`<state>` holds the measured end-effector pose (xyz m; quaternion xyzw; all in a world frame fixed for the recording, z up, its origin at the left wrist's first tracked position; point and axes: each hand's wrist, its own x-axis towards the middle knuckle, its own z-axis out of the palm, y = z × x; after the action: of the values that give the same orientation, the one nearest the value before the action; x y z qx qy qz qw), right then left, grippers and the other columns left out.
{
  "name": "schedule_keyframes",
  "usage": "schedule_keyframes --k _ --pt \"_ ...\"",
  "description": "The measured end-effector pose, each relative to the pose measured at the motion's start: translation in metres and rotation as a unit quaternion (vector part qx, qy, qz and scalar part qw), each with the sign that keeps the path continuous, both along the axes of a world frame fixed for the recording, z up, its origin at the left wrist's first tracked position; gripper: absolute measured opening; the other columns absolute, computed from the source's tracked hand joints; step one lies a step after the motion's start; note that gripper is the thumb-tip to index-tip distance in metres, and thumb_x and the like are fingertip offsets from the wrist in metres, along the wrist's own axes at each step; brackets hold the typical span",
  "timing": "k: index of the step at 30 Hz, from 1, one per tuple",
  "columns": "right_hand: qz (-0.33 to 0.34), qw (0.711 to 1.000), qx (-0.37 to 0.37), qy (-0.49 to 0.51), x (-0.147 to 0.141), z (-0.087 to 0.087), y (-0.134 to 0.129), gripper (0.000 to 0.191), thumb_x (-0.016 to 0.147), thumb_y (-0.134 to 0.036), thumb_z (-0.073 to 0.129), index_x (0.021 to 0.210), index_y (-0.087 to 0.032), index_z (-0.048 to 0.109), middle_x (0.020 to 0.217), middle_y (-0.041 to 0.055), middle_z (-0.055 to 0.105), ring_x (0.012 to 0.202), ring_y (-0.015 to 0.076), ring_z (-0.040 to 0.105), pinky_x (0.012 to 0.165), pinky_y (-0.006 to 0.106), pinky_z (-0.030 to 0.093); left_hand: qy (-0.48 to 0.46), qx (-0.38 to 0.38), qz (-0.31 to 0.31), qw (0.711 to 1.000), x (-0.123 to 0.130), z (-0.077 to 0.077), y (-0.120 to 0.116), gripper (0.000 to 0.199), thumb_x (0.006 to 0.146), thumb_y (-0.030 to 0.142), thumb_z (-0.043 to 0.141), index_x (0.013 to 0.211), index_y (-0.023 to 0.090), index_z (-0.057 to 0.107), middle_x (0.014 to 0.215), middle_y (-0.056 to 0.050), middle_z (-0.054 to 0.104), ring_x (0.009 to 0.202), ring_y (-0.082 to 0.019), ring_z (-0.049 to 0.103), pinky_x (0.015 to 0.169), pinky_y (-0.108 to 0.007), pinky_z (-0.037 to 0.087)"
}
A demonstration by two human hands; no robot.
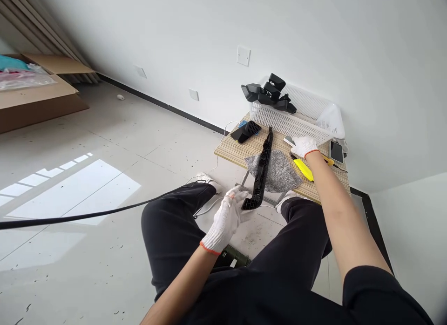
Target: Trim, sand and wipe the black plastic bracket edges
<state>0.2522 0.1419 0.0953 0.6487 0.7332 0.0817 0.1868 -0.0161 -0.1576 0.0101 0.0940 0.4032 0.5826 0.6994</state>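
A long black plastic trim piece (262, 171) lies across a speckled grey cloth (281, 169), its hooked lower end jutting past the table's near edge. My left hand (228, 218), in a white knit glove with an orange cuff, is beside that lower end. Its fingers are loosely stretched; whether they touch the piece is unclear. Over the table's right side, my gloved right hand (303, 147) has its fingers closed at a small flat white-and-grey piece (289, 141). Just below that hand lies a bright yellow ridged tool (303, 169), partly covered by the wrist.
A white plastic basket (296, 125) against the wall holds several black plastic parts (268, 94). On the wood-grain table (228, 149) lie a black phone (246, 132) and another phone (336, 152). A black cable (104, 214) crosses from the left. An opened cardboard box (38, 97) sits far left.
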Motion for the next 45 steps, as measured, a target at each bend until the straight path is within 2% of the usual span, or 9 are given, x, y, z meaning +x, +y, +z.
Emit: schedule_keyframes --k 4,9,16,19,23,29,39,42,45 --pt "-0.016 0.999 0.026 0.023 0.003 -0.002 -0.004 0.057 0.1 -0.024 0.051 0.154 -0.012 0.058 0.132 0.0284 0.074 0.124 0.0389 0.073 0.102 0.051 0.054 -0.057 -0.044 -0.119 0.99 -0.011 0.012 -0.013 0.064 0.087 0.061 0.082 0.136 0.025 0.063 0.169 -0.019 0.048 0.127 -0.04 0.074 0.09 -0.061 0.069" --pt "-0.031 0.994 0.074 0.078 0.004 -0.004 -0.008 0.057 0.102 -0.022 0.048 0.158 -0.01 0.054 0.135 0.0307 0.071 0.122 0.0379 0.073 0.098 0.048 0.056 -0.044 -0.019 -0.122 0.991 -0.012 0.015 -0.019 0.086 0.071 0.07 0.093 0.141 0.03 0.063 0.184 -0.017 0.025 0.123 -0.042 0.077 0.087 -0.054 0.071" --pt "-0.057 0.97 0.148 0.186 -0.01 0.018 -0.026 0.044 0.099 -0.026 0.059 0.139 -0.008 0.067 0.137 0.0285 0.071 0.13 0.038 0.068 0.108 0.054 0.054 -0.029 0.041 -0.061 0.997 0.014 0.001 -0.018 0.089 0.078 0.061 0.092 0.153 0.035 0.051 0.172 -0.016 0.047 0.114 -0.034 0.082 0.098 -0.057 0.067" --pt "-0.059 0.846 0.24 0.472 -0.016 0.008 -0.073 0.037 0.101 -0.039 0.063 0.133 -0.02 0.067 0.125 0.0152 0.076 0.11 0.0285 0.076 0.094 0.045 0.063 -0.077 0.039 -0.058 0.995 0.018 -0.009 -0.012 0.086 0.079 0.068 0.087 0.151 0.032 0.056 0.159 -0.015 0.06 0.109 -0.034 0.083 0.097 -0.055 0.068" --pt "-0.097 0.653 0.115 0.742 -0.03 -0.04 -0.166 0.051 0.098 -0.063 0.059 0.138 -0.032 0.052 0.115 0.0056 0.072 0.089 0.0218 0.08 0.064 0.034 0.066 -0.102 0.025 -0.096 0.99 0.015 -0.018 -0.004 0.078 0.073 0.073 0.087 0.135 0.03 0.068 0.145 -0.013 0.069 0.102 -0.037 0.083 0.084 -0.053 0.07" --pt "-0.204 0.516 0.037 0.831 -0.046 -0.095 -0.263 0.056 0.081 -0.044 0.08 0.127 -0.033 0.049 0.086 -0.0061 0.069 0.067 0.0158 0.071 0.056 0.028 0.058 -0.044 0.025 -0.109 0.993 0.016 -0.025 0.004 0.071 0.078 0.089 0.073 0.108 0.025 0.071 0.128 -0.014 0.073 0.089 -0.031 0.082 0.067 -0.046 0.07" --pt "-0.257 0.51 -0.002 0.821 -0.035 -0.098 -0.265 0.081 0.065 -0.034 0.081 0.145 -0.035 0.064 0.083 -0.0057 0.072 0.052 0.0107 0.053 0.042 0.022 0.039 0.049 0.075 -0.213 0.973 -0.001 -0.005 0.006 0.073 0.073 0.073 0.092 0.124 0.026 0.073 0.115 -0.012 0.076 0.083 -0.028 0.084 0.072 -0.041 0.074" --pt "-0.19 0.514 -0.116 0.829 -0.033 -0.094 -0.271 0.072 0.062 -0.04 0.092 0.132 -0.033 0.078 0.111 0.0019 0.083 0.091 0.025 0.078 0.067 0.033 0.063 0.064 0.085 -0.213 0.971 -0.003 -0.004 0.008 0.067 0.076 0.073 0.089 0.119 0.024 0.075 0.114 -0.013 0.075 0.082 -0.028 0.083 0.061 -0.039 0.072" --pt "-0.119 0.524 -0.222 0.814 -0.039 -0.089 -0.273 0.07 0.06 -0.043 0.1 0.126 -0.03 0.081 0.136 0.0047 0.079 0.128 0.0341 0.073 0.104 0.045 0.064 0.154 0.086 -0.106 0.979 -0.003 -0.013 0.013 0.046 0.087 0.066 0.081 0.105 0.024 0.078 0.1 -0.011 0.074 0.078 -0.027 0.078 0.042 -0.031 0.062"
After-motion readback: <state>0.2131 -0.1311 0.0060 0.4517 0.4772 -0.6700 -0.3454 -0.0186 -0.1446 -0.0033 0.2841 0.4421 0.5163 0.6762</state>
